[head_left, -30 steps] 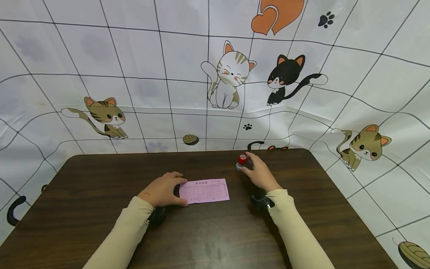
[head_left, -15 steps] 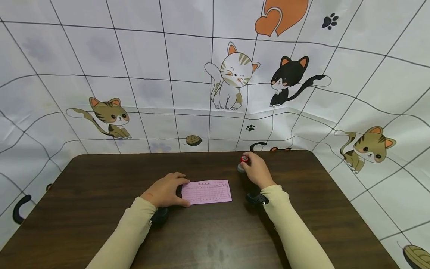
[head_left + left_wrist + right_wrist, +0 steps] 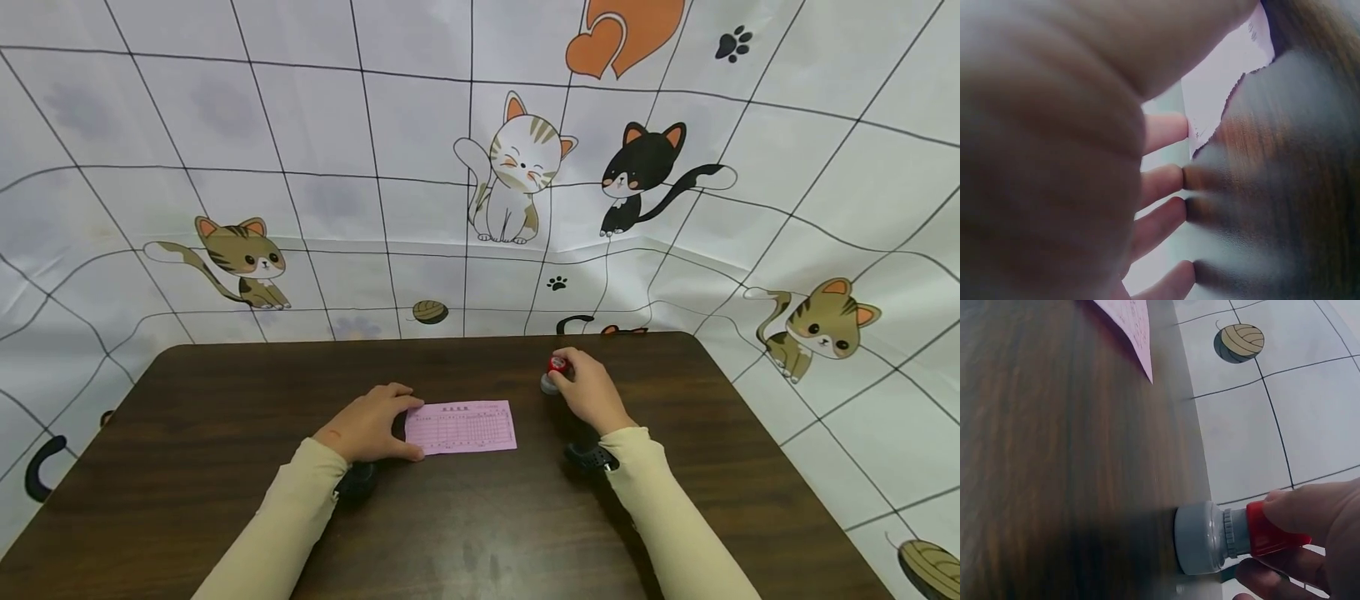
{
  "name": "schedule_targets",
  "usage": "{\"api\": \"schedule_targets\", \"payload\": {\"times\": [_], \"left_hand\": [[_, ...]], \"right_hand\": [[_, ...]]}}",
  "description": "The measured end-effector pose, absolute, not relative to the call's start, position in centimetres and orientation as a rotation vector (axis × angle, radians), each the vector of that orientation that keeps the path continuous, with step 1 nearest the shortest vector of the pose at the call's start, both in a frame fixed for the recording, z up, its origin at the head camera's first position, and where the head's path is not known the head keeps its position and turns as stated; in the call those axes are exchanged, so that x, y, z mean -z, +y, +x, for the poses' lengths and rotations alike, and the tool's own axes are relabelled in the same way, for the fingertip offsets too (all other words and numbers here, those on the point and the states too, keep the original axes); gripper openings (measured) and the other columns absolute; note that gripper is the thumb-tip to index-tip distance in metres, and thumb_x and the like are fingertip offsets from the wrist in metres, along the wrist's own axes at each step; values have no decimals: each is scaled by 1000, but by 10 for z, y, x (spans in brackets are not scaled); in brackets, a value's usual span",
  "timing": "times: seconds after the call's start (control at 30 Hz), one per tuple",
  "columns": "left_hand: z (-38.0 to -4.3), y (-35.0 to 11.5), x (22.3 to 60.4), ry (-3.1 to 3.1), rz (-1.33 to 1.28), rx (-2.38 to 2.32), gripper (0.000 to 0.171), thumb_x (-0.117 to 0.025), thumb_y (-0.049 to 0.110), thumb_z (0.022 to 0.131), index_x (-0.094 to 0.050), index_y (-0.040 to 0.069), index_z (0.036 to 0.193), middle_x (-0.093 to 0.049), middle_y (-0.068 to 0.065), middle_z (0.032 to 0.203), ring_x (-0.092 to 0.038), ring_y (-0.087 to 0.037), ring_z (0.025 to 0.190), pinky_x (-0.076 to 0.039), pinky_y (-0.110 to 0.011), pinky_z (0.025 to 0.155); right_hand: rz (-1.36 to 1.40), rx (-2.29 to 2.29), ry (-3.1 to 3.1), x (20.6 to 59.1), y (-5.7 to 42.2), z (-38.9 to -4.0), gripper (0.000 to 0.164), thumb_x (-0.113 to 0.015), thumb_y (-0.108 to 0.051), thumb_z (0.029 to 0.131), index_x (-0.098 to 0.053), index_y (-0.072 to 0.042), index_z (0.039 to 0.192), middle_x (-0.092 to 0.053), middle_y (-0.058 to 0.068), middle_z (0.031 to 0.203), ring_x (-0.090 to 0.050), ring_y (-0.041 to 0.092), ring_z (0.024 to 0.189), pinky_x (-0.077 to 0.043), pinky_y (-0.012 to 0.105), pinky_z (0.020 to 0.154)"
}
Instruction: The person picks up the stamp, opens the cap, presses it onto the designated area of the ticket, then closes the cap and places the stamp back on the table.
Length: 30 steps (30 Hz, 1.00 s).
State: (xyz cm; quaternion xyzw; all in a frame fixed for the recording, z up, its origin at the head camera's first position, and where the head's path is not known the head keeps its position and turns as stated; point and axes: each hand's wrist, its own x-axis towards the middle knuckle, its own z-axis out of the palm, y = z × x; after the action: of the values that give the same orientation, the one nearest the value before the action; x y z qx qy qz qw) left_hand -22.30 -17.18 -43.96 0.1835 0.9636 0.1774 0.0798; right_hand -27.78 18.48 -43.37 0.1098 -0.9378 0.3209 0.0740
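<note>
Looks like early days here tbh. The pink slip (image 3: 463, 427) is lying on the dark table (image 3: 465, 525), roughly in front of the person, and the left hand (image 3: 370, 423) has its left end covered: thumb at the near corner, pointer finger at the far one, hand spread wide and not curled round anything. The left wrist view shows the other fingertips down by the tabletop, next to the paper's ragged edge, so I'd call the holding-steady part sorted. The right hand (image 3: 592, 389) is off to the right, pinching the red top of what I'm pretty sure is a stamp (image 3: 557, 365), thumb on one side and fingers on the other. So the grip part seems done too. But that thing is standing upright near the table's far edge, clearly apart from the slip, and from the right wrist cam its grey base (image 3: 1199, 540) looks like it's sitting on the wood, not lifted. Whether that base is a cover that comes off, I can't tell. The slip has printed lines and a grid, no obvious ink mark I can spot, though the print's too small to swear to it.
</note>
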Motion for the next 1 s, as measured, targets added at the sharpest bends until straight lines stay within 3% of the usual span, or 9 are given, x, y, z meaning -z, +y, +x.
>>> {"api": "schedule_targets", "payload": {"times": [0.27, 0.43, 0.63, 1.0], "left_hand": [[-222, -172, 438, 2880, 552, -518, 89, -86, 58, 76, -59, 12, 146, -50, -15, 153, -47, -39, 140, -42, -59, 112], [-223, -171, 438, 2909, 554, -521, 90, -83, 61, 77, -58, 9, 146, -54, -15, 149, -51, -37, 137, -43, -58, 111], [-223, -168, 439, 2941, 547, -506, 77, -85, 55, 78, -65, 10, 138, -57, -15, 146, -54, -36, 133, -46, -56, 109], [-221, -164, 440, 2959, 524, -492, 70, -86, 53, 79, -68, 13, 134, -57, -14, 144, -56, -37, 130, -47, -56, 107]], "right_hand": [[305, -1057, -2818, 438, 195, -273, 63, -71, -19, 99, -42, 0, 152, -64, 22, 127, -63, 37, 115, -52, 55, 98], [318, -1000, -2772, 435, 195, -273, 48, -72, -19, 98, -57, 3, 138, -64, 19, 119, -65, 34, 107, -54, 51, 94], [348, -904, -2754, 432, 195, -273, 33, -73, -19, 97, -67, 2, 122, -65, 15, 109, -64, 29, 98, -55, 48, 88], [353, -886, -2831, 429, 199, -272, 29, -71, -15, 96, -66, -2, 121, -68, 13, 109, -64, 26, 95, -56, 47, 86]]}}
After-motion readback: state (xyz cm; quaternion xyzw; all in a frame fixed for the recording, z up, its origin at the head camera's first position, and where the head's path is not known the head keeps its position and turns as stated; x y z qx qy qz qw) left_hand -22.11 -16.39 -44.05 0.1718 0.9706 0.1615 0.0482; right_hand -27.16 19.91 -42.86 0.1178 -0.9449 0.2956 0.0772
